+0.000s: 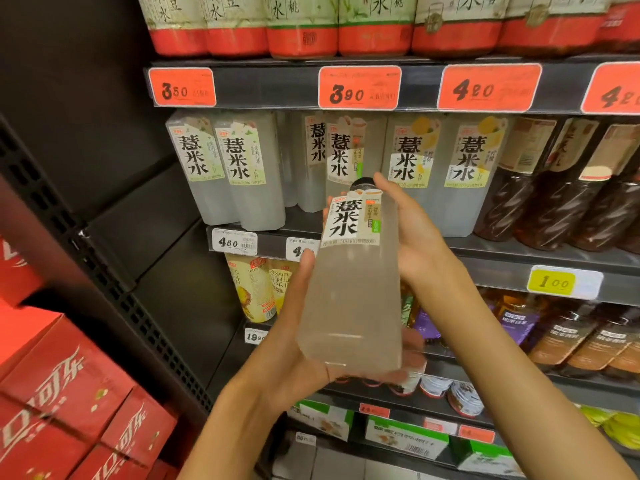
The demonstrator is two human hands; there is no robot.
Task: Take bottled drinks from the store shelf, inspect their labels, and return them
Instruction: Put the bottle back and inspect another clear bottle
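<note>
I hold a cloudy white bottled drink [349,299] with a black cap and a white label in bold black characters, tilted in front of the shelves with its label facing me. My left hand [294,355] cups its base, thumb up along the left side. My right hand [412,230] grips the upper part near the neck from the right. Behind it on the middle shelf [519,252] stands a row of matching cloudy bottles [242,171], with a gap where the row sits further back, just left of the held bottle's cap.
Red-based bottles [301,26] fill the top shelf above orange price tags [360,87]. Dark brown bottles [554,188] stand at the right. Juice bottles [252,289] and purple-labelled bottles sit lower down. Red cola cartons [69,393] are stacked at the left.
</note>
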